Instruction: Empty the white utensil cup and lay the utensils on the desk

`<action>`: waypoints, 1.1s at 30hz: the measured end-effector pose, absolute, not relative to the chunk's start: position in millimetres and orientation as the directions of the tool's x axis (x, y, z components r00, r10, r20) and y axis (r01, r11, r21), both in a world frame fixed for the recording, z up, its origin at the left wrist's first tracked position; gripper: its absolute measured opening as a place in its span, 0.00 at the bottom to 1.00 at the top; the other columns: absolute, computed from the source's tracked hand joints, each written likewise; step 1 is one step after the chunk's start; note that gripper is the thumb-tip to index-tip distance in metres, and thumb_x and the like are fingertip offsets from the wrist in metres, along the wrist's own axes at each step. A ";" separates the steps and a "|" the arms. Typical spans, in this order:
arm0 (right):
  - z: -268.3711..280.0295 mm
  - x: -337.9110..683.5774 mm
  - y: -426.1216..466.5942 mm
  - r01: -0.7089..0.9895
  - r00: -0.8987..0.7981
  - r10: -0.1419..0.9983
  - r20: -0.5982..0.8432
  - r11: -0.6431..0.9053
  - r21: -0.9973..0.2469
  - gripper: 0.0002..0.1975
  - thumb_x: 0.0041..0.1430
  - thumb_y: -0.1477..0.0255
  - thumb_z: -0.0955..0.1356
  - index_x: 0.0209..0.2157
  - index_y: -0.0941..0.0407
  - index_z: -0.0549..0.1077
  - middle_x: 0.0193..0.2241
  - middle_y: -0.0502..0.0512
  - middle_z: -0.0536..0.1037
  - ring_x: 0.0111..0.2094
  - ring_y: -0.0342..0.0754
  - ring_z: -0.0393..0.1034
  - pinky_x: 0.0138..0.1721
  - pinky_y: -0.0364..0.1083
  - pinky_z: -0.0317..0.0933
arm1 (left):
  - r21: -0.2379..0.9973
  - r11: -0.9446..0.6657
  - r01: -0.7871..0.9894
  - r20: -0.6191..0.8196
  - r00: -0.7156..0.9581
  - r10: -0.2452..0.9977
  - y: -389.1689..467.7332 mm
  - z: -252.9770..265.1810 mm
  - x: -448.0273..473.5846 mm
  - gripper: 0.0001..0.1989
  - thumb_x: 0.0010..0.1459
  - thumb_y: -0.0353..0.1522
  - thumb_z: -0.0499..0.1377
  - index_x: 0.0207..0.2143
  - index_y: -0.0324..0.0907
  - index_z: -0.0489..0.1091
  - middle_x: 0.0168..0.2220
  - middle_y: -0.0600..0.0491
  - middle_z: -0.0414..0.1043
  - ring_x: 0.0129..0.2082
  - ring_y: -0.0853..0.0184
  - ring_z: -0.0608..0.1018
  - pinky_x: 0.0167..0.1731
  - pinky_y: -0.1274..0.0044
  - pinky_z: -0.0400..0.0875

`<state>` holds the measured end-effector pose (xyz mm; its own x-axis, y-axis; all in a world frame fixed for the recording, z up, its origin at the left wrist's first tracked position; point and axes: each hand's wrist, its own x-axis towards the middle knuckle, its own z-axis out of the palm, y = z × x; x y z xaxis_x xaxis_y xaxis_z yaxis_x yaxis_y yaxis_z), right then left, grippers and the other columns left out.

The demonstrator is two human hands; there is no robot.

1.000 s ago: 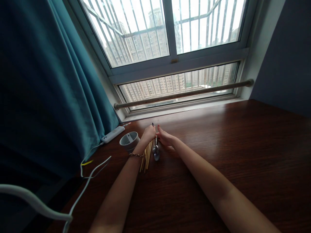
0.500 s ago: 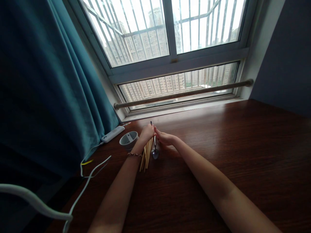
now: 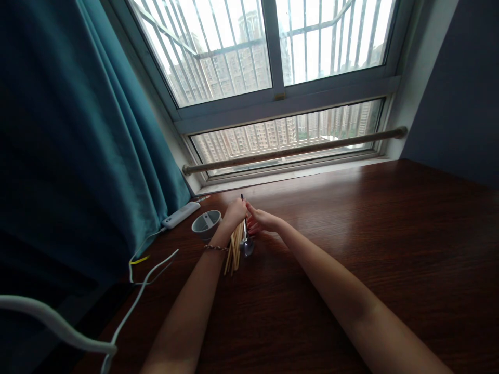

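The left hand [image 3: 236, 212] is curled tight around a bundle of pale wooden chopsticks [image 3: 234, 250] and a metal spoon [image 3: 247, 244], their lower ends fanning toward the dark wooden table [image 3: 351, 223]. The right hand [image 3: 260, 220] (fingers loosely bent, tips touching the bundle's upper part) rests just beside it; a grey cup [image 3: 207, 223] stands near on the left.

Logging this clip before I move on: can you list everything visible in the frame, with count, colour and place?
Chopsticks: a bundle, exact count unclear, light wood, held in the left hand, ends toward the camera.
Spoon: one, metal, beside the chopsticks, bowl near the table, between the two hands.
Holder cup: one, grey, divided inside, on the table left of the hands.
Power strip: one, white, by the curtain.
Cables: white, count unclear, trailing off the table's left edge.
Table: one, dark brown wood.
Curtain: teal, left side.
Window: barred, buildings outside.
Rod: one, along the sill.
Bracelet: one, on the left wrist.
Left hand: grips the chopsticks.
Right hand: at the spoon.
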<state>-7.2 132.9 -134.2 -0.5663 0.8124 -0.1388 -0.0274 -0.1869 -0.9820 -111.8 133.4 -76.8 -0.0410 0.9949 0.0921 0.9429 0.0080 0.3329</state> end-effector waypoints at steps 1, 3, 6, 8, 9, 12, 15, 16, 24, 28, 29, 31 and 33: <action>-133.2 -6.9 132.7 -0.023 -0.567 0.811 -0.142 -0.188 -0.982 0.35 0.50 0.44 0.50 0.30 0.62 0.66 0.21 0.56 0.69 0.21 0.45 0.67 0.25 0.45 0.66 | 0.330 0.009 0.944 0.079 -0.037 0.996 133.8 -77.1 -111.3 0.12 0.59 0.35 0.52 0.42 0.35 0.64 0.39 0.49 0.67 0.36 0.68 0.72 0.36 0.72 0.69; -131.8 -5.6 134.3 -0.007 -0.572 0.806 -0.152 -0.190 -0.982 0.35 0.52 0.44 0.50 0.29 0.63 0.67 0.21 0.56 0.70 0.20 0.44 0.67 0.23 0.45 0.65 | 0.328 0.011 0.944 0.064 -0.034 0.997 135.0 -78.0 -110.6 0.12 0.59 0.35 0.52 0.42 0.35 0.64 0.39 0.49 0.66 0.36 0.68 0.72 0.36 0.72 0.69; -131.3 -0.8 139.7 -0.007 -0.574 0.809 -0.129 -0.162 -0.987 0.30 0.57 0.49 0.53 0.29 0.63 0.67 0.23 0.55 0.71 0.22 0.41 0.67 0.24 0.43 0.64 | 0.336 0.018 0.942 0.065 -0.042 0.997 137.1 -79.9 -111.4 0.13 0.59 0.35 0.52 0.43 0.35 0.64 0.40 0.49 0.66 0.38 0.67 0.72 0.37 0.71 0.69; -132.5 4.2 143.3 -0.018 -0.580 0.810 -0.094 -0.128 -0.992 0.23 0.59 0.56 0.57 0.30 0.63 0.68 0.26 0.53 0.71 0.24 0.40 0.67 0.25 0.42 0.63 | 0.347 0.024 0.938 0.076 -0.054 0.996 138.2 -81.1 -113.1 0.13 0.59 0.35 0.52 0.43 0.36 0.63 0.41 0.48 0.66 0.39 0.66 0.71 0.37 0.71 0.69; -133.5 6.9 144.5 -0.017 -0.592 0.802 -0.082 -0.114 -0.993 0.20 0.59 0.59 0.59 0.31 0.63 0.68 0.27 0.53 0.71 0.25 0.39 0.67 0.26 0.42 0.63 | 0.354 0.027 0.935 0.083 -0.060 0.995 138.6 -81.6 -114.3 0.13 0.59 0.35 0.52 0.44 0.36 0.63 0.41 0.48 0.65 0.39 0.66 0.71 0.38 0.71 0.69; -136.9 13.3 144.3 0.029 -0.651 0.754 -0.083 -0.085 -0.996 0.10 0.57 0.68 0.64 0.31 0.63 0.69 0.27 0.51 0.72 0.26 0.39 0.67 0.26 0.41 0.63 | 0.382 0.028 0.924 0.101 -0.072 0.992 138.8 -83.2 -117.2 0.13 0.59 0.35 0.52 0.43 0.36 0.63 0.41 0.48 0.65 0.38 0.67 0.71 0.37 0.71 0.69; -137.8 13.7 140.2 0.082 -0.664 0.742 -0.089 -0.047 -0.996 0.06 0.55 0.73 0.65 0.29 0.63 0.69 0.24 0.49 0.70 0.24 0.39 0.65 0.25 0.41 0.63 | 0.413 0.024 0.911 0.112 -0.077 0.991 138.4 -84.9 -117.3 0.13 0.60 0.35 0.51 0.43 0.35 0.64 0.40 0.49 0.66 0.37 0.68 0.72 0.36 0.72 0.69; -137.2 12.8 138.9 0.093 -0.655 0.750 -0.086 -0.033 -0.995 0.06 0.55 0.74 0.65 0.28 0.63 0.69 0.23 0.48 0.70 0.23 0.38 0.65 0.25 0.40 0.62 | 0.423 0.023 0.906 0.114 -0.078 0.990 138.4 -85.3 -116.8 0.13 0.60 0.35 0.51 0.42 0.35 0.64 0.39 0.49 0.66 0.36 0.68 0.72 0.36 0.72 0.70; -141.5 9.1 143.3 0.237 -0.504 0.853 -0.137 -0.016 -0.971 0.08 0.57 0.72 0.64 0.29 0.63 0.68 0.23 0.48 0.69 0.22 0.38 0.64 0.23 0.39 0.61 | 0.489 0.005 0.872 0.170 -0.100 0.980 139.1 -58.5 -139.2 0.14 0.61 0.37 0.49 0.40 0.34 0.65 0.32 0.51 0.68 0.28 0.72 0.73 0.29 0.77 0.70; -150.6 2.7 142.2 0.341 -0.410 0.890 -0.199 -0.052 -0.939 0.08 0.58 0.71 0.63 0.30 0.63 0.67 0.24 0.49 0.69 0.22 0.38 0.64 0.23 0.39 0.62 | 0.468 0.031 0.883 0.225 -0.153 0.962 131.9 -29.5 -182.6 0.14 0.61 0.37 0.49 0.39 0.34 0.65 0.33 0.52 0.69 0.29 0.72 0.73 0.30 0.76 0.70; -152.5 0.1 141.7 0.365 -0.397 0.893 -0.213 -0.059 -0.929 0.08 0.58 0.71 0.63 0.30 0.63 0.68 0.25 0.49 0.69 0.23 0.38 0.64 0.23 0.40 0.62 | 0.459 0.049 0.887 0.218 -0.165 0.962 129.5 -24.0 -194.0 0.14 0.61 0.37 0.49 0.38 0.34 0.66 0.32 0.52 0.69 0.29 0.72 0.73 0.31 0.76 0.70; -155.9 -5.6 141.7 0.410 -0.385 0.891 -0.241 -0.069 -0.910 0.08 0.58 0.71 0.63 0.31 0.63 0.68 0.26 0.50 0.70 0.24 0.38 0.65 0.24 0.40 0.62 | 0.429 0.093 0.899 0.179 -0.186 0.966 125.3 -16.8 -214.3 0.13 0.60 0.37 0.51 0.36 0.34 0.67 0.31 0.53 0.69 0.29 0.71 0.73 0.31 0.76 0.70; -159.5 -11.0 143.7 0.451 -0.380 0.885 -0.268 -0.075 -0.889 0.08 0.58 0.71 0.63 0.31 0.62 0.68 0.26 0.50 0.70 0.24 0.38 0.65 0.24 0.40 0.63 | 0.389 0.145 0.910 0.123 -0.207 0.971 123.0 -15.0 -229.4 0.13 0.58 0.36 0.53 0.33 0.34 0.67 0.29 0.54 0.69 0.28 0.71 0.73 0.31 0.76 0.69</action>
<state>-11.0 143.7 -159.5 -0.3799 0.8855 -0.2676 0.4510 -0.0752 -0.8894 -229.4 123.0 -15.0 -0.2072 0.9706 0.1228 0.9098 0.1450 0.3890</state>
